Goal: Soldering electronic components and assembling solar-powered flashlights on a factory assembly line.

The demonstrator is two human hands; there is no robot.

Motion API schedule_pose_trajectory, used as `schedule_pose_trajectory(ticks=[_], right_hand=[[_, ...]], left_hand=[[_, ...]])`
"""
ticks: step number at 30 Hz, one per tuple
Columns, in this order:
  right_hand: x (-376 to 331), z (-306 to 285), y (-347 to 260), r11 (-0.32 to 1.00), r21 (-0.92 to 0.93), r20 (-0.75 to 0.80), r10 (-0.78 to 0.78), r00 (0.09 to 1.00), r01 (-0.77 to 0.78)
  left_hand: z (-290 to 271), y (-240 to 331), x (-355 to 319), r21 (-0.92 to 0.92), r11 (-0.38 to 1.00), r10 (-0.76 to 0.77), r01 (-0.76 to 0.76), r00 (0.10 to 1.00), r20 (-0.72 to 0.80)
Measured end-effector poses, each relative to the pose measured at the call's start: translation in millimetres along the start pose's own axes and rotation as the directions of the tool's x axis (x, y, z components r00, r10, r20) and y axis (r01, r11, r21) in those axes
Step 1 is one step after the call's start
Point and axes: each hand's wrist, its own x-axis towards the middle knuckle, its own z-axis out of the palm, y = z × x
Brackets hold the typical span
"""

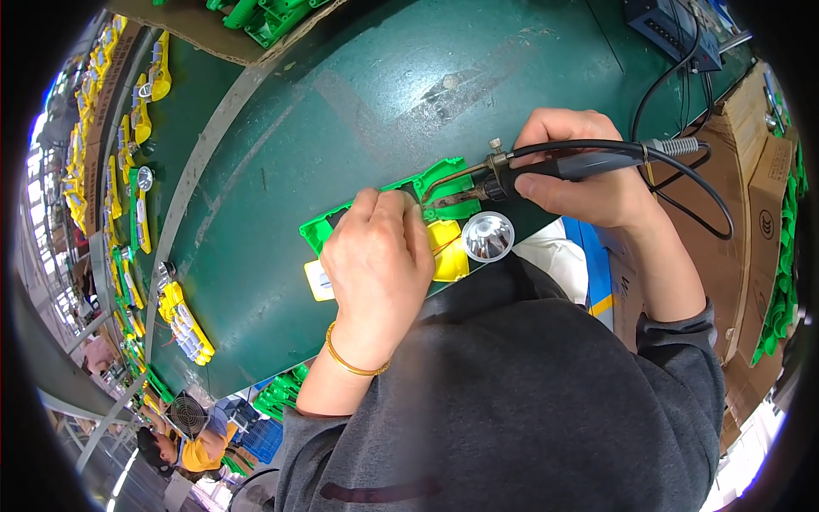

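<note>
My left hand point(375, 256) is closed over a green plastic flashlight housing half point(462, 210), its fingers curled down onto the inside. Beside that lies a yellow plastic part point(449, 266), partly under the same hand, with a shiny round reflector point(488, 237) at its right end. In my right hand point(593, 175) is a dark soldering iron point(589, 164), gripped like a pen. A thin bent metal feed tube point(452, 176) runs alongside it. The iron's tip points left into the green housing, close to my left fingertips; whether it touches anything there is hidden.
Yellow flashlight assemblies point(183, 322) lie at the left, with more in rows along a line beyond. A cardboard box point(256, 53) of green parts stands at the far edge. A blue box unit point(670, 34) sits far right, cables trailing. Another person point(200, 452) works lower left.
</note>
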Motion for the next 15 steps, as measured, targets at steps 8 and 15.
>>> schedule_pose_trajectory(ticks=[8,15], right_hand=[[-13.2,-11.2,1.7,0.930,0.299,-0.066,0.241,0.968,-0.212],[-29.6,-16.9,9.9,0.906,0.400,-0.208,0.236,0.949,-0.138]], left_hand=[[1.1,1.1,3.1,-0.015,1.000,-0.011,0.011,1.000,0.003],[-1.5,11.7,7.9,0.050,0.997,-0.056,0.054,0.998,0.039]])
